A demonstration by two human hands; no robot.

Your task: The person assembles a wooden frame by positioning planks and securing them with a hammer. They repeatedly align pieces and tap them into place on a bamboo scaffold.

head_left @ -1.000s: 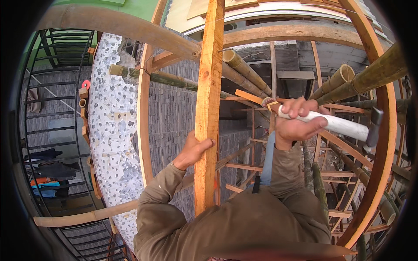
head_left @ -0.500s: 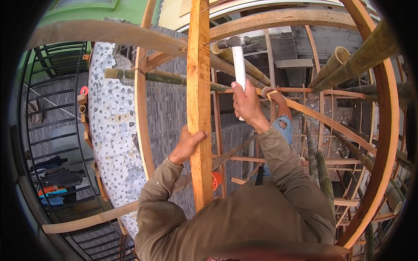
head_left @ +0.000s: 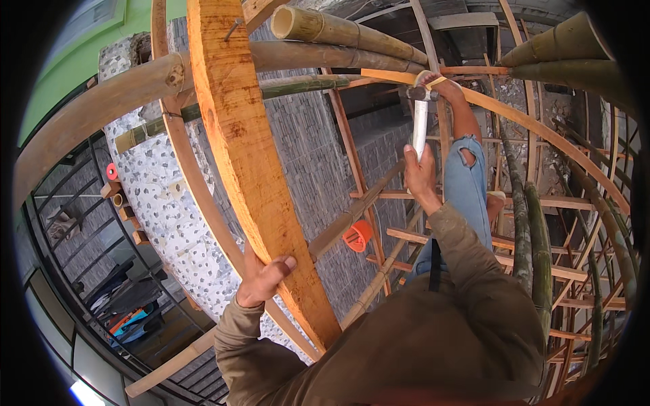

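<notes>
Clasping the wooden beam (head_left: 249, 169), eleven to six o'clock, the left hand (head_left: 263, 279) lays its thumb across, other fingers mostly hidden; the right hand (head_left: 421, 174) curls round the hammer (head_left: 420, 122) at one. Looks like nailing; next likely wants true aim at the eleven-o'clock nail (head_left: 233, 29).

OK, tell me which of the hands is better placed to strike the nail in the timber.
The right, I'd judge: the right hand grips the hammer, while the left hand holds the timber, well apart from the nail.

Left hand (head_left: 263, 279) curled, thumb (head_left: 277, 268) uppermost, right hand (head_left: 421, 176) clenched, forearm (head_left: 464, 237) extended
</notes>
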